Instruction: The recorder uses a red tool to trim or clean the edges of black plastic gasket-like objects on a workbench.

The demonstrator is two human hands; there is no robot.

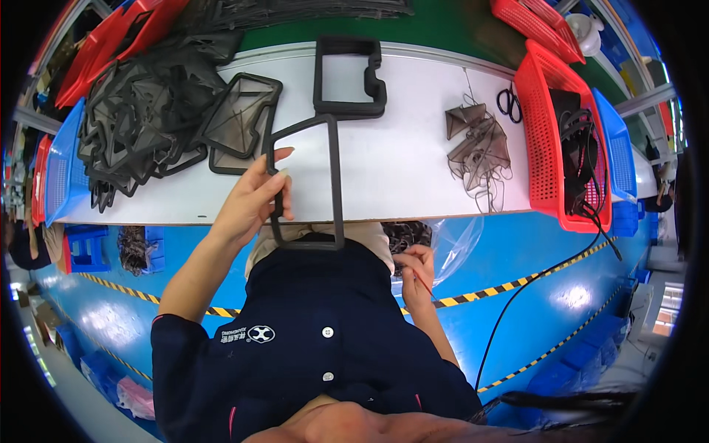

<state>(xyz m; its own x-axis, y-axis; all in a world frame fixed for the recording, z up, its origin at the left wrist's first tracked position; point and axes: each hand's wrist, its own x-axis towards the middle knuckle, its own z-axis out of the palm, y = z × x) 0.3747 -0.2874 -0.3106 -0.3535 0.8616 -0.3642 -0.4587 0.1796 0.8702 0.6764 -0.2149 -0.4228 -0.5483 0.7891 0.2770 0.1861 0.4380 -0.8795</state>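
My left hand (258, 193) grips the left side of a thin black rectangular frame (336, 177), fingers bent round its bar. The frame stands tilted at the table's front edge, its opening bare. Lower, beside my waist, my right hand (417, 275) pinches a thin red stick-like tool (423, 282); its tip is too small to make out. Just beyond the held frame lies a neat stack of black frames (349, 111) with a notched right side. To the left, frames with dark sheer film (240, 118) across them lie beside a large heap of similar frames (148, 111).
Torn sheer film scraps (478, 151) lie right of centre on the white table (406, 170), near black scissors (509, 105). A red basket (543, 140) with dark cords stands at the right edge. A blue basket (68, 166) is at left. Below hangs a clear plastic bag (459, 247).
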